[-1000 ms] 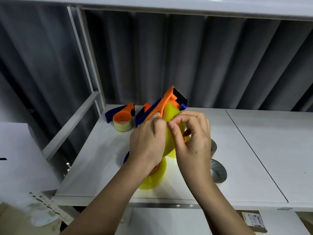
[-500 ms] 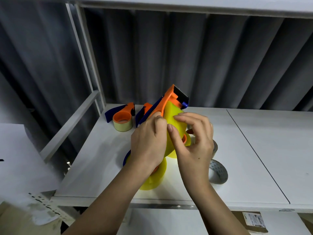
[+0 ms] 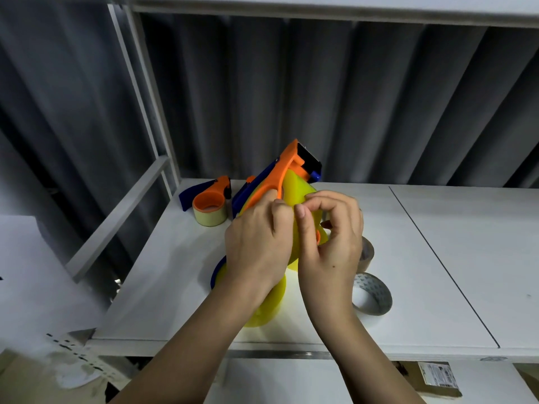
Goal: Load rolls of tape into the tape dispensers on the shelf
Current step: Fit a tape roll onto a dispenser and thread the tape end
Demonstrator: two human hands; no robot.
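Note:
An orange and blue tape dispenser (image 3: 287, 167) stands tilted above the white shelf (image 3: 437, 258), its black cutter end pointing up and away. My left hand (image 3: 256, 243) grips its body. A yellow roll of tape (image 3: 268, 304) sits at its lower end, partly hidden by my wrist. A yellow strip of tape (image 3: 296, 189) runs up toward the cutter. My right hand (image 3: 332, 246) pinches this strip between thumb and fingers.
A second orange and blue dispenser (image 3: 210, 202) with a pale roll lies at the back left. Behind my left hand lies a third dispenser (image 3: 248, 185), mostly hidden. Two silvery rolls (image 3: 372, 293) lie to the right of my right hand. A shelf post (image 3: 140, 91) rises at left.
My right hand's fingers have shifted slightly on the yellow strip. The dispenser stays at about the same tilt in my left hand.

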